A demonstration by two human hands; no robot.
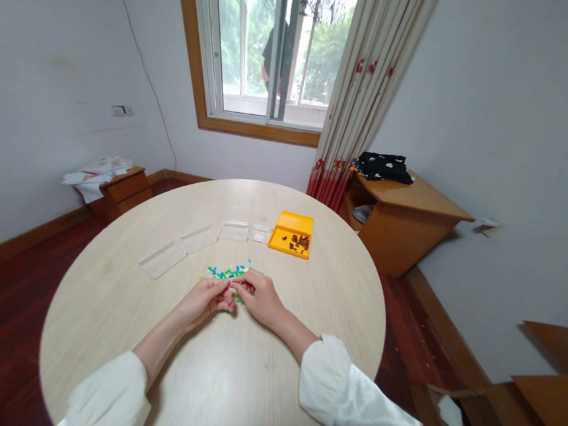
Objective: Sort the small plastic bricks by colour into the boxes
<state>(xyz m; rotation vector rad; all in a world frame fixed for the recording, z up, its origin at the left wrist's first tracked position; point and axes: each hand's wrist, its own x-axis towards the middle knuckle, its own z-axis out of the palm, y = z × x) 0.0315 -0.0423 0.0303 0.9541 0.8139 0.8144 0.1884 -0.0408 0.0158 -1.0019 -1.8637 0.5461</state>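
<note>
Both hands meet over the middle of the round table, fingertips pinched together. My left hand [210, 296] is closed, thumb against fingers; what lies between them is too small to make out. Closed in a pinch too, my right hand [258, 293] touches the left fingertips from the right. Just beyond and partly beneath the hands spreads a loose pile of small green, blue and yellow pieces [229, 272]. An orange box [293, 222] lies open farther back to the right, with small dark brown pieces [300, 243] inside it.
Several clear plastic boxes [161, 260] stand in an arc beyond the pile, left of the orange box. The round table [229, 380] has a pale wood top. A wooden desk [414, 204] with folded black cloth [385, 167] stands right. Through the window, a person [274, 56] is partly visible.
</note>
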